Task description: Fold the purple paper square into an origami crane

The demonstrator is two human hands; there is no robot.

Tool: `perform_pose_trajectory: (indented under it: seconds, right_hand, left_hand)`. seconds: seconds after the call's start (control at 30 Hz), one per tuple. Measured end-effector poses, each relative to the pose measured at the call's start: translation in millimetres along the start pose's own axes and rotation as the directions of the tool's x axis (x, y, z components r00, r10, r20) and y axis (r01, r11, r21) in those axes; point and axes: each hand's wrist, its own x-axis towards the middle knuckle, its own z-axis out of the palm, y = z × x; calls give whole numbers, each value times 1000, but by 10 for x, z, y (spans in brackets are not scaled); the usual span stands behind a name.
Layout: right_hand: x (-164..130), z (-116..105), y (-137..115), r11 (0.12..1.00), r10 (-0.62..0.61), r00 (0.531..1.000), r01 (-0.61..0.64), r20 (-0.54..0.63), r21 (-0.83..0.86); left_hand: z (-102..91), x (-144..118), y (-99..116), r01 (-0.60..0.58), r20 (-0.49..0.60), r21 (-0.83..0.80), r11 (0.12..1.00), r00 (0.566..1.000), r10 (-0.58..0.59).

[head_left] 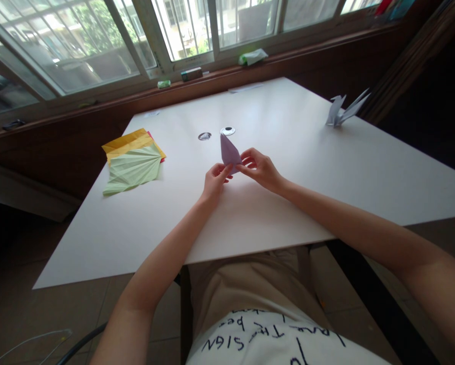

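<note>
— What are the hands doing over there?

— Both are on a folded purple paper, a pointed shape standing up from the white surface. The left hand pinches its lower edge between thumb and fingers; the right hand pinches the lower right corner. So both are clamped on the same piece, close together, almost touching.

— Where does the paper sit?

— Near the middle of the surface, its tip pointing toward the window. Just beyond that tip lie two small round discs, black and white; I cannot tell what they are.

— How would that paper handle, do you think?

— Light, thin and easily creased, I'd judge. It looks stiff enough along the folds to hold its point, but it would crumple under a hard squeeze. Best taken at the folded edges low down, as both hands have it, with fingertips only.

— Anything else lying about?

— Left of the purple paper, well apart, a stack of sheets: a pale green pleated one on top, yellow and a bit of red beneath. Far to the right of it, near the surface's corner, stands a folded paper crane in a light colour. Some small items rest on the windowsill beyond.
</note>
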Motion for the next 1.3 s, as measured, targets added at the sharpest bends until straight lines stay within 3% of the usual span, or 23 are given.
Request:
perform_pose_trajectory:
  seconds: [0.33,0.93,1.13,1.3]
  right_hand:
    - [-22,-10,-25,995,-93,995,92,29,25]
    - [4,-26,-18,999,-37,997,35,62,33]
    - [-10,2,-8,994,-3,997,-6,80,108]
    - [0,-4,-16,989,8,998,-18,68,149]
  left_hand:
    - [-4,8,-15,-1,10,-9,1000,1000,1]
    - [-18,27,-69,-79,-3,17,997,997,79]
    - [-2,8,-17,-16,119,13,1000,993,15]
    - [24,-13,-36,-49,122,35,998,991,45]
